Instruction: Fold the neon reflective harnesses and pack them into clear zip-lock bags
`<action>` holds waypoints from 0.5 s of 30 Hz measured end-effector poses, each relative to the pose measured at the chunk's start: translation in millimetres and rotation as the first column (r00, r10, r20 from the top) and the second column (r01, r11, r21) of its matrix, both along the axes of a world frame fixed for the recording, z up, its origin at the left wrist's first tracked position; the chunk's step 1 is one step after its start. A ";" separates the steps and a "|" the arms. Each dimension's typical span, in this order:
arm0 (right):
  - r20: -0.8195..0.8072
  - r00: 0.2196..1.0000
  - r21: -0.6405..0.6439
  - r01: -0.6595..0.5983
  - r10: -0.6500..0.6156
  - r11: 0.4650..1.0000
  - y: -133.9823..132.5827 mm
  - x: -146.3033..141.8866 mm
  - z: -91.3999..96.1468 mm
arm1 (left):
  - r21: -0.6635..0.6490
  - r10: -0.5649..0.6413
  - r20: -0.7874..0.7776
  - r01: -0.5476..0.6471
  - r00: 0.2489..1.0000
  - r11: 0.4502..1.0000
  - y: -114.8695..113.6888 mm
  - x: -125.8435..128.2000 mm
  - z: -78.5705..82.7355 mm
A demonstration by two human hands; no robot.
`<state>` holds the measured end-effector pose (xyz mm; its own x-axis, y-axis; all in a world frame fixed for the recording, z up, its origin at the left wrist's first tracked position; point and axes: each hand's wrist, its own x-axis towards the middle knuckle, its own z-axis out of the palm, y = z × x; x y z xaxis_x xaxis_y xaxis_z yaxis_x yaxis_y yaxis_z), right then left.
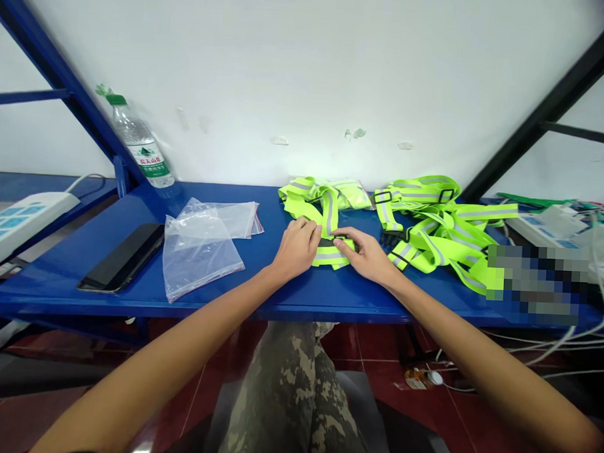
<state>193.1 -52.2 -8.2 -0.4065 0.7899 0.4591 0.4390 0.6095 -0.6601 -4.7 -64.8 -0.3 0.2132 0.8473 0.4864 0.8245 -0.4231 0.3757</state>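
A neon yellow-green reflective strap (329, 258) with a grey stripe and a black band lies on the blue table in front of me. My left hand (298, 245) is closed on its left side, fingers curled and partly hidden. From the right, my right hand (365, 254) grips the strap's edge by the black part between thumb and fingers. More of the strap's length (329, 211) runs up behind my hands. Just past it lies a folded yellow-green bundle (353, 194), apparently in clear plastic. A loose pile of similar straps (432, 235) with black buckles sits to the right.
Clear zip bags (200, 255) and a black phone (123, 257) lie on the left of the blue table (278, 305). A water bottle (144, 146) leans by the frame. Power strips (26, 224) and cables flank both sides; a pixelated patch covers the right.
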 end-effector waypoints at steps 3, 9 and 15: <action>-0.005 1.000 0.074 -0.011 0.012 0.997 3.5 -0.2 -4.0 | -0.034 0.013 -0.008 -0.013 1.000 0.999 1.2 2.0 1.2; 0.161 0.981 0.367 0.044 -0.110 0.929 -1.4 -3.2 -1.2 | -0.119 0.077 0.075 -0.068 0.994 0.991 4.5 5.6 3.7; 0.335 0.942 0.453 -0.132 -0.030 0.882 -11.7 1.1 -0.8 | -0.203 0.231 0.055 -0.215 0.971 0.955 9.3 8.8 7.6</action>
